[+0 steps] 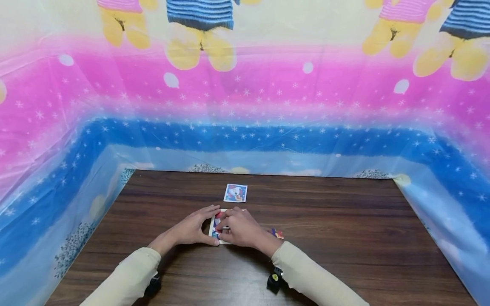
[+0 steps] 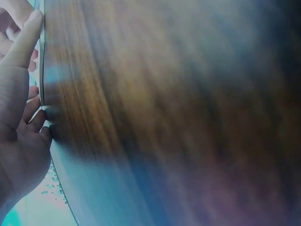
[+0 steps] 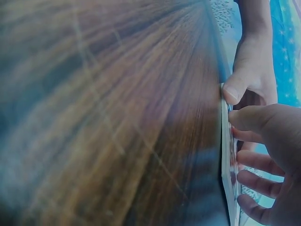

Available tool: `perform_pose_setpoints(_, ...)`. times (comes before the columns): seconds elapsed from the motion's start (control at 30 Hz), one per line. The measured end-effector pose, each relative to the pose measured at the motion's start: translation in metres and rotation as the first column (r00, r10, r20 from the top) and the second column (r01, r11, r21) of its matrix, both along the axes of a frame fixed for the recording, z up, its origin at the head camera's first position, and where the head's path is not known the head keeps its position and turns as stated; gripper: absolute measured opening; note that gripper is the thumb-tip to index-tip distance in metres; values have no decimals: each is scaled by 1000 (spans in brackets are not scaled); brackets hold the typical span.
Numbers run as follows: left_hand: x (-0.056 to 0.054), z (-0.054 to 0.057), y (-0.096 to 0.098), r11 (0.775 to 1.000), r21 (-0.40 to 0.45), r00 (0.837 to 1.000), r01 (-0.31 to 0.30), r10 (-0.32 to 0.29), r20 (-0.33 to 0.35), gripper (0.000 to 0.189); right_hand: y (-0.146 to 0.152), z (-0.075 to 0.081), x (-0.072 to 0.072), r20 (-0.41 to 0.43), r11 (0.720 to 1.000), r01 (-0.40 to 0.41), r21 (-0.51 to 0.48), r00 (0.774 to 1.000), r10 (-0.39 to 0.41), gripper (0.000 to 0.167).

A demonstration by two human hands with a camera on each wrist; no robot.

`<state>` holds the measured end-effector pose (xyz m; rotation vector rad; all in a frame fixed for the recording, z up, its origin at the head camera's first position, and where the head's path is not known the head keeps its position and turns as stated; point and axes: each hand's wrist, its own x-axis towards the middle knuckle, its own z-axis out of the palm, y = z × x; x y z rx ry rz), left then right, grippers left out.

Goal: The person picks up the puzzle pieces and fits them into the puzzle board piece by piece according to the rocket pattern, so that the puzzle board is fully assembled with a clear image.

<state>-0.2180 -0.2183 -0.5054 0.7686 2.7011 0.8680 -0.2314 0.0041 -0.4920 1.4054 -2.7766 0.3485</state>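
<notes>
A small flat jigsaw puzzle board (image 1: pixel 212 231) with a pale rim and a colourful picture lies on the table. My left hand (image 1: pixel 191 227) holds it at its left side, thumb at the near corner and fingertips by the far edge. Over the board is my right hand (image 1: pixel 243 227), its fingertips touching the picture. Those fingers (image 3: pixel 258 183) look spread and bent slightly in the right wrist view; no piece shows between them. Much of the picture is hidden under the right hand. Loose puzzle pieces (image 1: pixel 277 233) lie just beyond the right wrist.
A square picture card (image 1: pixel 235 193) lies behind the board. Dark wood grain covers the table (image 1: pixel 337 238). A printed cloth (image 1: pixel 268 140) in pink and blue hangs along the table's back and sides. Each sleeve has a black wrist device (image 1: pixel 274 282) beneath it.
</notes>
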Motion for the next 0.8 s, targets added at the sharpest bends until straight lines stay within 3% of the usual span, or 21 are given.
perform_pose_setpoints(0.23, 0, 2, 0, 1000, 4, 1000, 11, -11, 15, 102, 5, 1, 0, 26, 997, -17, -70, 999, 19, 20)
perform_pose_setpoints(0.47, 0, 2, -1, 1000, -8, 1000, -4, 4, 26, 102, 32, 4, -3, 76, 981, 22, -193, 997, -7, 29)
perform_pose_setpoints(0.67, -1, 3, 0, 1000, -9, 1000, -13, 13, 17, 104, 69, 8, -1, 132, 945, 87, -315, 990, -47, 35)
perform_pose_setpoints(0.8, 0, 2, 0, 1000, -15, 1000, -18, 18, 13, 105, 95, 7, 1, 121, 921, 125, -369, 989, -85, 39)
